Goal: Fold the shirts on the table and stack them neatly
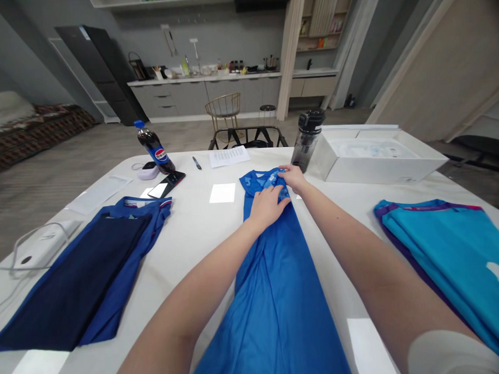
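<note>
A blue shirt (283,284) lies lengthwise down the middle of the table, narrowed into a long strip, with its collar end away from me and loose wrinkles nearer to me. My left hand (270,205) rests on its upper part, fingers spread over a lighter blue pattern. At the right side of the collar end, my right hand (294,178) has its fingertips closed on the cloth edge; its thumb is partly hidden. Two folded dark blue garments (92,269) are stacked on the left. Folded turquoise and purple clothing (452,245) lies to the right.
Beyond my right hand stand a dark tumbler (307,144) and an open white box (371,169). At the back left are a cola bottle (155,146), a phone (166,184), a pen (197,163) and a paper sheet (229,156). A power strip (45,246) with cables sits far left.
</note>
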